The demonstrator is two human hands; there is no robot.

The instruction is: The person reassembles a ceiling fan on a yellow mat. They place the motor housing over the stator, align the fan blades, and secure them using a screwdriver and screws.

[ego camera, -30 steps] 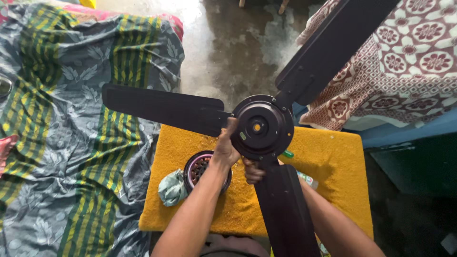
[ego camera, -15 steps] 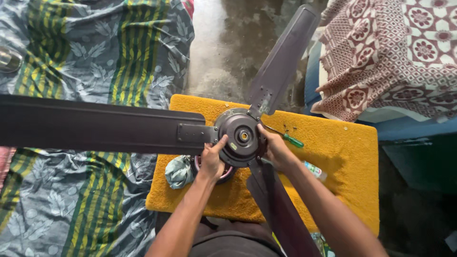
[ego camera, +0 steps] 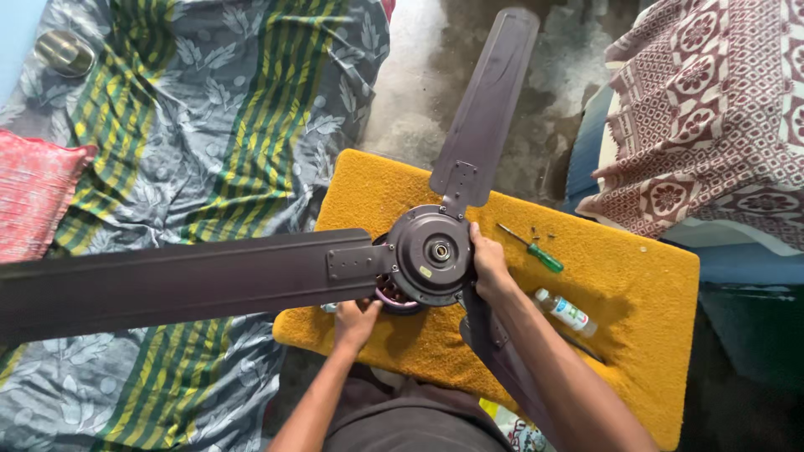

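I hold a dark brown ceiling fan above a yellow mat (ego camera: 636, 285). Its round motor hub (ego camera: 429, 254) is in the middle of the view. One blade (ego camera: 167, 285) reaches left, another blade (ego camera: 490, 100) points up and away, a third blade (ego camera: 502, 351) runs down under my right arm. My right hand (ego camera: 488, 266) grips the hub's right side. My left hand (ego camera: 358, 320) holds the underside by the root of the left blade. A round maroon part (ego camera: 392, 297) shows just beneath the hub.
On the mat lie a green-handled screwdriver (ego camera: 532, 249), a few small screws (ego camera: 540, 232) and a small clear bottle (ego camera: 568, 311). A patterned blue-green sheet (ego camera: 193, 125) covers the floor at left, with a red cushion (ego camera: 38, 201) and a metal bowl (ego camera: 65, 52). A maroon patterned cloth (ego camera: 712, 125) hangs at right.
The fan has turned and dropped lower over the mat. My left hand has slid from the hub's face to beneath the left blade's root, while my right hand stays on the hub.
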